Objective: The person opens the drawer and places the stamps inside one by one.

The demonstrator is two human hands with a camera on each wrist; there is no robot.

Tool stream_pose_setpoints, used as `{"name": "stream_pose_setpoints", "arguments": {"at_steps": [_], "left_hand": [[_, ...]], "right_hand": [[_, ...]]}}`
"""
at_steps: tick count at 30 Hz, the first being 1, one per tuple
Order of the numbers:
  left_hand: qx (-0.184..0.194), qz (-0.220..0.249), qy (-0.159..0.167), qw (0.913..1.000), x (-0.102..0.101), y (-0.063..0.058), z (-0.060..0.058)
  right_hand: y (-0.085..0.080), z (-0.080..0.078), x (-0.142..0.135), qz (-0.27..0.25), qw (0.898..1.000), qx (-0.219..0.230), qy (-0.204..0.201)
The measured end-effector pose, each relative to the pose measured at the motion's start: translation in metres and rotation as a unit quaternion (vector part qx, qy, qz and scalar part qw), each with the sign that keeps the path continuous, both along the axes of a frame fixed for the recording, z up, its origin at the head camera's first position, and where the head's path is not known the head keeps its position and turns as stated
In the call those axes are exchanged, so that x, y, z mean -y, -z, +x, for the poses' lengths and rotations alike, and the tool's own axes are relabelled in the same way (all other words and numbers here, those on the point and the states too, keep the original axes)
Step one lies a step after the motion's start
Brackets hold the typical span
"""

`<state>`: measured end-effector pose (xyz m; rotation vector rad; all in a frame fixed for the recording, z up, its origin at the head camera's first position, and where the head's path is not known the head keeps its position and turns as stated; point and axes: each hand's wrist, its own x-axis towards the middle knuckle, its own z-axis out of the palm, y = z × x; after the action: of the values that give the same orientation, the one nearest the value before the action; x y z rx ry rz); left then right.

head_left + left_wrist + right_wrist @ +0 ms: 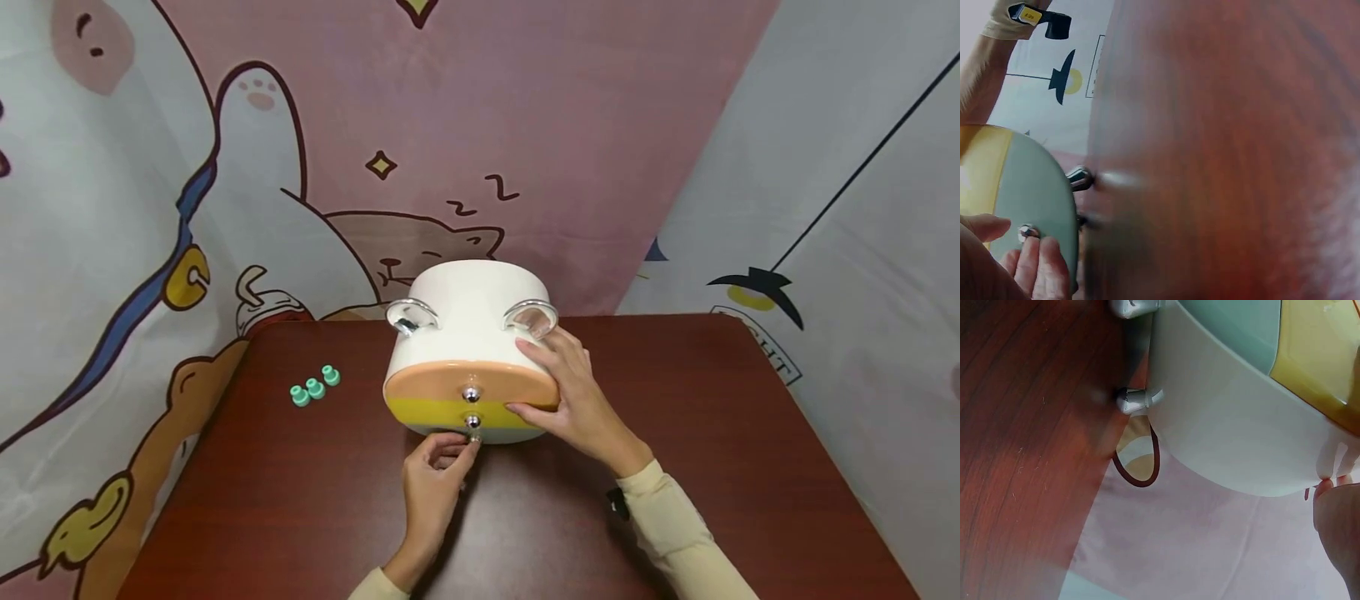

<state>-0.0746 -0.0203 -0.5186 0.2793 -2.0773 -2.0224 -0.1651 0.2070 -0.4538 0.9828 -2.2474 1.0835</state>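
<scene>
A white rounded box (474,321) stands on the table, its front banded orange, yellow and grey-green, with small silver knobs (471,395) down the middle. At the lowest band, my left hand (435,475) pinches the bottom knob (1027,232); the left wrist view has thumb and curled fingers close around it. My right hand (573,396) grips the box's right side, thumb on the front and fingers over the side wall. In the right wrist view its fingertips (1325,485) press against the white wall.
Three small turquoise stepped pieces (315,388) lie on the brown table (315,500), left of the box. Two shiny ear-shaped loops (530,317) stick up from its top. Silver feet (1138,400) hold it up. A cartoon-printed cloth (562,150) hangs behind.
</scene>
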Motion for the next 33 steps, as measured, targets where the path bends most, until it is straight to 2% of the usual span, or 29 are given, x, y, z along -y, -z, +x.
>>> {"name": "stream_pose_setpoints", "arguments": {"at_steps": [3, 7, 13, 19, 23, 27, 33], "left_hand": [[0.034, 0.022, -0.002, 0.9992, 0.000, 0.005, 0.000], [0.045, 0.055, -0.008, 0.9974, -0.004, 0.010, -0.001], [0.016, 0.089, -0.037, 0.9952, -0.013, 0.015, -0.002], [-0.014, 0.136, -0.076, 0.9877, -0.025, 0.017, -0.003], [-0.023, 0.120, -0.090, 0.9885, -0.030, 0.016, -0.004], [-0.027, 0.090, -0.088, 0.9917, -0.030, 0.015, -0.005], [-0.022, 0.066, -0.086, 0.9938, -0.028, 0.016, 0.003]], "right_hand": [[0.001, 0.000, 0.001, 0.000, 1.000, 0.002, -0.001], [0.001, -0.001, 0.002, 0.003, 1.000, 0.002, -0.003], [0.000, 0.000, 0.004, 0.002, 1.000, 0.010, -0.005], [0.000, 0.000, 0.004, 0.000, 1.000, 0.006, -0.003], [-0.001, 0.000, 0.003, 0.004, 1.000, -0.004, 0.003], [-0.003, 0.000, 0.001, 0.004, 1.000, -0.005, 0.011], [-0.001, 0.001, 0.001, 0.006, 1.000, -0.003, 0.018]]}}
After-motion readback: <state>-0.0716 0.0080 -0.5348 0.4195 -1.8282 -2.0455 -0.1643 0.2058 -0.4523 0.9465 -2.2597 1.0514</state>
